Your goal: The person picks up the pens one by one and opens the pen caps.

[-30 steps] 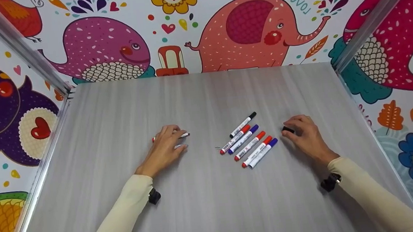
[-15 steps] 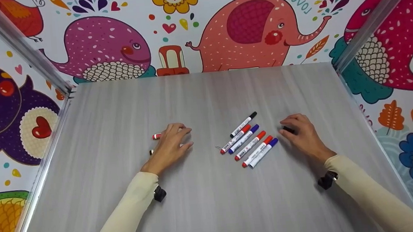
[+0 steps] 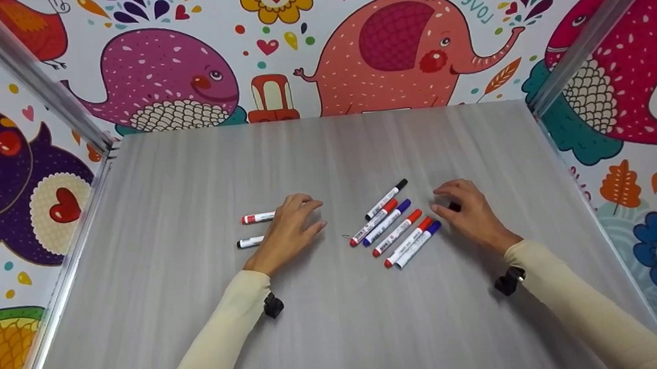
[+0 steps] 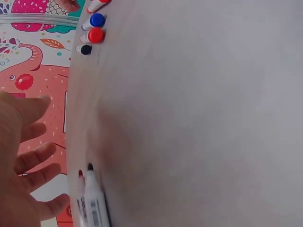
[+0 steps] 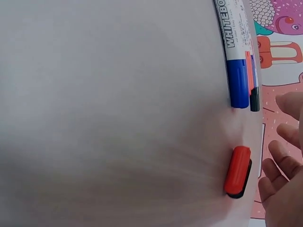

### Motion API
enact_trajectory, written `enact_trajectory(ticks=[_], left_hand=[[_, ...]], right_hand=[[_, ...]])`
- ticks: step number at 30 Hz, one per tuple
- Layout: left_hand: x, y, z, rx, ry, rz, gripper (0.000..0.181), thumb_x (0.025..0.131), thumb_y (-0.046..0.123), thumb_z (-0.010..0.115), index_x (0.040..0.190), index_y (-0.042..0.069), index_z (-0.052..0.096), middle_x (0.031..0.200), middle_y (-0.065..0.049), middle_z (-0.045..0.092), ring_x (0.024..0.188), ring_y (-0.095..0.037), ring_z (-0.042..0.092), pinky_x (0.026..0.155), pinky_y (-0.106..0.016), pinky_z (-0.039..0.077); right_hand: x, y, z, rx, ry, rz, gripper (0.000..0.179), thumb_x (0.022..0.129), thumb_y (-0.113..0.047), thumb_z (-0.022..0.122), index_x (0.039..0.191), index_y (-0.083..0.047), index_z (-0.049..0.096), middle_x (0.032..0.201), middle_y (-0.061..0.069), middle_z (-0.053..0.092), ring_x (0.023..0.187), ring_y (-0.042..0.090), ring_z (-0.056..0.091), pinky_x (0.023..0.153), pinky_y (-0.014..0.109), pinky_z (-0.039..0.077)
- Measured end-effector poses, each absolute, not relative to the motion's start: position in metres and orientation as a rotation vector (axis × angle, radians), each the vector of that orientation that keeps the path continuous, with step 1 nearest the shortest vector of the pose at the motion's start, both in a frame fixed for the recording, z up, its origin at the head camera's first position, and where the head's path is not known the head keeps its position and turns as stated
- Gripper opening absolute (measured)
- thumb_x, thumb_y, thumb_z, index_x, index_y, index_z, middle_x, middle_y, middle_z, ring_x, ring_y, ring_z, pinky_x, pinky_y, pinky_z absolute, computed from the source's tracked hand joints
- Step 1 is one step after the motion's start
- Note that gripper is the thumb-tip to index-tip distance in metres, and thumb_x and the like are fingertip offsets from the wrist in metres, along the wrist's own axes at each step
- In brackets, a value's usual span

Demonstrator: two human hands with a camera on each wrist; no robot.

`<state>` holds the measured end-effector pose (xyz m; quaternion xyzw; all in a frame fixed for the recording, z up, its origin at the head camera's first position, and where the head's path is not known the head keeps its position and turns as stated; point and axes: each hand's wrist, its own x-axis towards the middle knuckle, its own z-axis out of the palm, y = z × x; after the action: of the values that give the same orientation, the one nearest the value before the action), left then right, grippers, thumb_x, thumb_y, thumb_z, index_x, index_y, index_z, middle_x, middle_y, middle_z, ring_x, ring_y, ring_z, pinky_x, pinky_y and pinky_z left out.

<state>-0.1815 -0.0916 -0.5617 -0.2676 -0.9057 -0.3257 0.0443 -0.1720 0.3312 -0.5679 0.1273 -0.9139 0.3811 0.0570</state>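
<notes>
Gap between left hand (image 3: 288,230) and marker row (image 3: 397,233), caps (image 5: 237,170) near right hand (image 3: 474,214)

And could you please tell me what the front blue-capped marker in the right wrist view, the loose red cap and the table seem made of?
Blue-capped marker: probably plastic, smooth, with dark printed lettering. Red cap: likely smooth plastic, evenly coloured with rounded edges. Table: perhaps satin laminate, given its streaky grey grain; wood is possible.

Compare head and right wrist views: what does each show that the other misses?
Only the head view shows the left hand, with a red-ended marker and a black-ended marker partly behind it. Only the right wrist view shows a red cap near the right hand. Both show that hand, a black cap and a blue-capped marker.
</notes>
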Motion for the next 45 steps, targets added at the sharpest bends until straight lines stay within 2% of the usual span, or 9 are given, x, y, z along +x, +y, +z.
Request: enact_trajectory(ticks=[7, 12, 21, 28, 36, 45], left_hand=[[-0.182, -0.068, -0.565, -0.828, -2.734, -1.077, 0.039, 0.102, 0.018, 0.081, 0.135, -0.002, 0.073, 0.132, -0.016, 0.068, 0.127, -0.035, 0.061, 0.110, -0.055, 0.048], [-0.180, -0.053, -0.570, -0.843, -2.723, -1.072, 0.036, 0.102, 0.017, 0.080, 0.133, -0.002, 0.074, 0.129, -0.015, 0.069, 0.124, -0.034, 0.061, 0.107, -0.053, 0.050], [-0.179, -0.039, -0.579, -0.857, -2.685, -1.103, 0.033, 0.102, 0.018, 0.080, 0.130, 0.000, 0.076, 0.125, -0.014, 0.070, 0.121, -0.034, 0.062, 0.104, -0.055, 0.051], [-0.191, -0.030, -0.609, -0.827, -2.579, -1.165, 0.032, 0.103, 0.024, 0.079, 0.126, 0.003, 0.078, 0.120, -0.009, 0.070, 0.118, -0.030, 0.061, 0.108, -0.050, 0.046], [-0.200, -0.018, -0.628, -0.804, -2.535, -1.265, 0.030, 0.097, 0.019, 0.082, 0.123, 0.003, 0.079, 0.118, -0.009, 0.071, 0.118, -0.032, 0.059, 0.107, -0.049, 0.045], [-0.198, -0.009, -0.618, -0.781, -2.545, -1.268, 0.031, 0.098, 0.018, 0.082, 0.123, 0.000, 0.078, 0.124, -0.012, 0.072, 0.128, -0.032, 0.059, 0.116, -0.051, 0.039]], right_hand=[[-0.179, 0.323, -0.570, 0.408, -2.736, 1.190, 0.034, 0.097, -0.007, 0.085, 0.127, 0.005, 0.075, 0.130, 0.020, 0.067, 0.125, 0.036, 0.057, 0.108, 0.051, 0.044], [-0.182, 0.316, -0.572, 0.405, -2.744, 1.234, 0.036, 0.098, -0.008, 0.084, 0.130, 0.005, 0.074, 0.133, 0.020, 0.065, 0.128, 0.037, 0.055, 0.112, 0.056, 0.045], [-0.189, 0.305, -0.573, 0.372, -2.769, 1.277, 0.041, 0.099, -0.011, 0.083, 0.134, 0.006, 0.070, 0.136, 0.024, 0.063, 0.132, 0.041, 0.053, 0.117, 0.061, 0.041], [-0.195, 0.298, -0.574, 0.345, -2.814, 1.262, 0.047, 0.100, -0.014, 0.083, 0.139, 0.007, 0.068, 0.141, 0.025, 0.062, 0.134, 0.042, 0.052, 0.119, 0.059, 0.040], [-0.200, 0.291, -0.576, 0.344, -2.800, 1.271, 0.047, 0.100, -0.012, 0.082, 0.139, 0.008, 0.067, 0.142, 0.026, 0.060, 0.137, 0.043, 0.051, 0.120, 0.058, 0.040], [-0.205, 0.286, -0.581, 0.322, -2.781, 1.297, 0.046, 0.101, -0.010, 0.081, 0.140, 0.010, 0.065, 0.143, 0.029, 0.059, 0.137, 0.044, 0.051, 0.120, 0.058, 0.040]])
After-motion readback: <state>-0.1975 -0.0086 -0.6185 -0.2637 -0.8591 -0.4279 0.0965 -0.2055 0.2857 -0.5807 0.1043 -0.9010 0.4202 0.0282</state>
